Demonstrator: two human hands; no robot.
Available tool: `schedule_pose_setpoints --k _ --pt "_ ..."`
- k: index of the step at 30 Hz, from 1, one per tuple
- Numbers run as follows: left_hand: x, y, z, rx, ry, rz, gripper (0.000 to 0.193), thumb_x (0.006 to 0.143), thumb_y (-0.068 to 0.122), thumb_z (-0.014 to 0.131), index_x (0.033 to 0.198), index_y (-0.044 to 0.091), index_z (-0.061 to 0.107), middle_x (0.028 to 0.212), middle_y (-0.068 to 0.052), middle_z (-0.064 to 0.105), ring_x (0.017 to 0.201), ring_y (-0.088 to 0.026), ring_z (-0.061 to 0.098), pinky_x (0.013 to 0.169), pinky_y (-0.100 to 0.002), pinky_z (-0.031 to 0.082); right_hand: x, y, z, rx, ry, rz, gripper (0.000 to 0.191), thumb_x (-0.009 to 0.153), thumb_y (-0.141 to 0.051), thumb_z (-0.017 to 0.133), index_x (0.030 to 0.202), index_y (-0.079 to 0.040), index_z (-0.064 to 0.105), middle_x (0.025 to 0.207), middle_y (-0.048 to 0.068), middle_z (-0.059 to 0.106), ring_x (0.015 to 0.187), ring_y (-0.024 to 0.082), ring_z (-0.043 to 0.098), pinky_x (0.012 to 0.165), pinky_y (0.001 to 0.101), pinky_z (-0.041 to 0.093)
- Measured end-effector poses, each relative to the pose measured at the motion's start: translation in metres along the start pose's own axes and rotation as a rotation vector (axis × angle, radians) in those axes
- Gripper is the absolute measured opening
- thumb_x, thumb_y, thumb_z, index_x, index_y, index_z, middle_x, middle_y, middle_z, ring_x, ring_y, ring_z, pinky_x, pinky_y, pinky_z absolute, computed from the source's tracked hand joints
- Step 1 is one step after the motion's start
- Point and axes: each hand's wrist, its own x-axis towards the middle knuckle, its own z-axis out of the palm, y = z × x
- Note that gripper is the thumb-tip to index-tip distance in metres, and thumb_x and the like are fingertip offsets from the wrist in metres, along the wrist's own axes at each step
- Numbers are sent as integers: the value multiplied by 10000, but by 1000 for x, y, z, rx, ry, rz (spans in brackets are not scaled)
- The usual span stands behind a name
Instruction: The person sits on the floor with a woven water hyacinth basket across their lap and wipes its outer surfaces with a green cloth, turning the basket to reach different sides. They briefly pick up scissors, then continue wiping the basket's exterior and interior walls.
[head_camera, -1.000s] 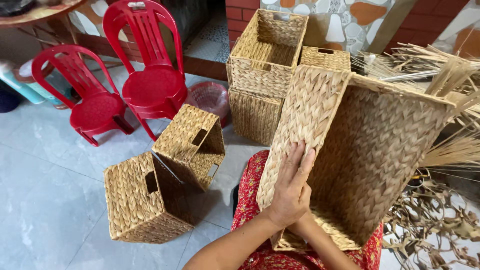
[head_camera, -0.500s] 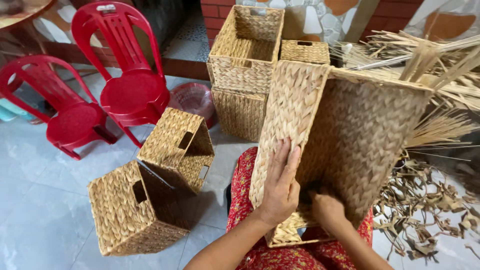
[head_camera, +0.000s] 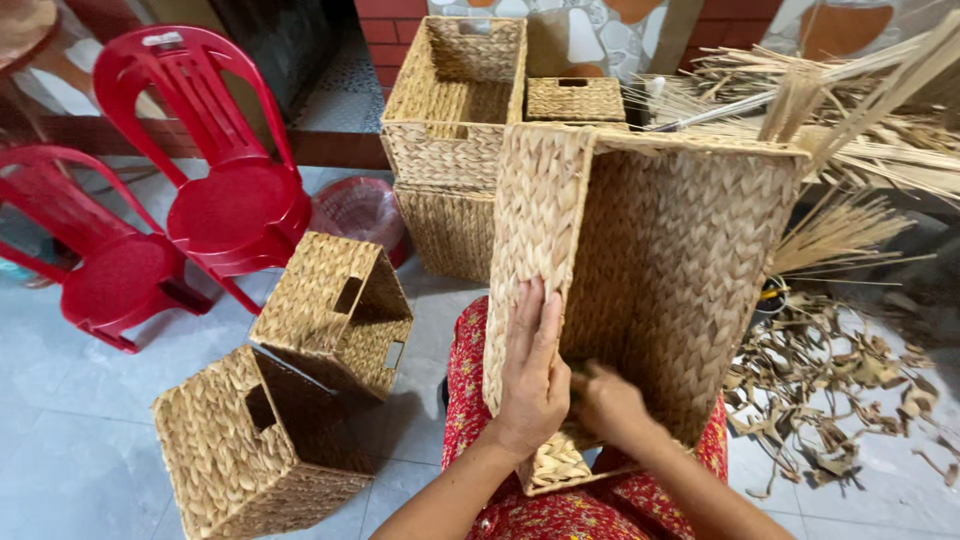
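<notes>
A large woven straw basket (head_camera: 680, 250) rests tilted on my lap, over a red flowered garment (head_camera: 560, 510). My left hand (head_camera: 533, 372) lies flat against the basket's narrow left side, fingers pointing up and pressing on the weave. My right hand (head_camera: 608, 404) is just to its right, low on the basket's broad face, with its fingers curled into the weave near the bottom edge. What the right fingers pinch is hidden.
Two smaller woven baskets (head_camera: 338, 312) (head_camera: 250, 455) lie tipped on the tiled floor at left. More baskets (head_camera: 455, 95) are stacked behind. Two red plastic chairs (head_camera: 225, 185) (head_camera: 90, 265) stand far left. Dried reeds (head_camera: 870, 120) and leaf scraps (head_camera: 840, 370) lie at right.
My right hand has come out from behind the basket and now sits on its lower face. My left hand has stayed on the basket's side, sliding slightly.
</notes>
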Motion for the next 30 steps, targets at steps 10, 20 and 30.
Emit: schedule_pose_setpoints --k 10,20,30 --pt "6 2 0 -19 27 16 755 849 -139 509 1580 13 399 1675 -237 326 1591 -435 285 1309 -502 243 -2 6 -3 25 -17 97 428 783 -262 691 1207 -227 734 946 174 731 872 358 717 763 493 577" --pt "2 0 1 -5 3 0 734 867 -130 507 1578 4 388 1670 -256 310 1585 -445 272 1312 -507 227 10 -32 -4 349 -122 -47 413 812 -262 741 1176 -79 672 1196 203 686 1088 390 675 867 485 572" --pt "1 3 2 -14 18 37 735 873 -153 512 1578 19 400 1670 -248 328 1588 -441 294 1310 -509 251 -3 36 -9 -27 -61 125 427 789 -208 699 1209 -130 691 1083 250 681 943 385 702 844 470 573"
